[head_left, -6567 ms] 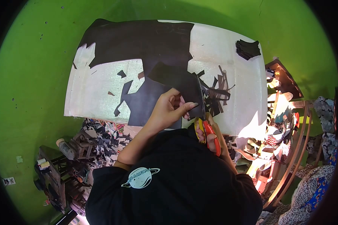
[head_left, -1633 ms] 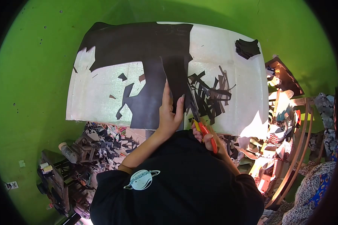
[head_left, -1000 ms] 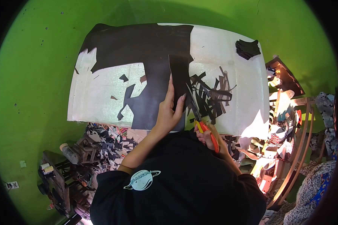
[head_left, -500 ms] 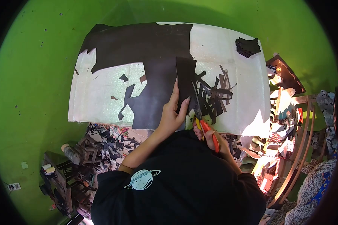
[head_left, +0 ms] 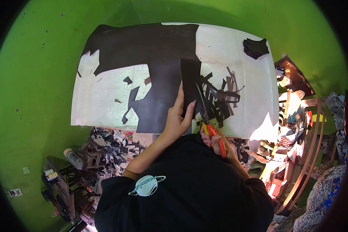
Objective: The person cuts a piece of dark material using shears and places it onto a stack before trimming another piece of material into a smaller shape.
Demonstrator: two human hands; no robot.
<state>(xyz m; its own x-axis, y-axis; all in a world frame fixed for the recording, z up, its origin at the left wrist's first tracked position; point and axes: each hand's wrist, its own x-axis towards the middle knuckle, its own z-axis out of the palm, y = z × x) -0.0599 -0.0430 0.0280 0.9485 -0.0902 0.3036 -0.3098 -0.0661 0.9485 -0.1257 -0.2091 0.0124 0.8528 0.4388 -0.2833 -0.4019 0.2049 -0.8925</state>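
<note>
My left hand (head_left: 179,115) grips a dark rectangular piece of sheet material (head_left: 189,79) by its lower left side, with the thumb lying across its face. The piece overlaps a larger dark sheet (head_left: 162,89) with a cut-out outline. In my right hand (head_left: 212,140) is a pair of scissors (head_left: 212,132) with orange and yellow handles, the fingers wrapped round them. The blades point up and slightly left along the right edge of the held piece. Dark narrow offcuts (head_left: 230,96) lie in a tangle just right of the blades.
The white-topped table (head_left: 255,89) carries a stack of dark cut pieces (head_left: 256,48) at its far right corner. Small scraps (head_left: 127,80) lie on the left. Below the table are many scraps (head_left: 116,154) and a wooden stool (head_left: 91,154). A green wall (head_left: 38,77) stands around.
The held piece has shifted very slightly left. The scissors have moved slightly left along with it. Both hands keep their grip.
</note>
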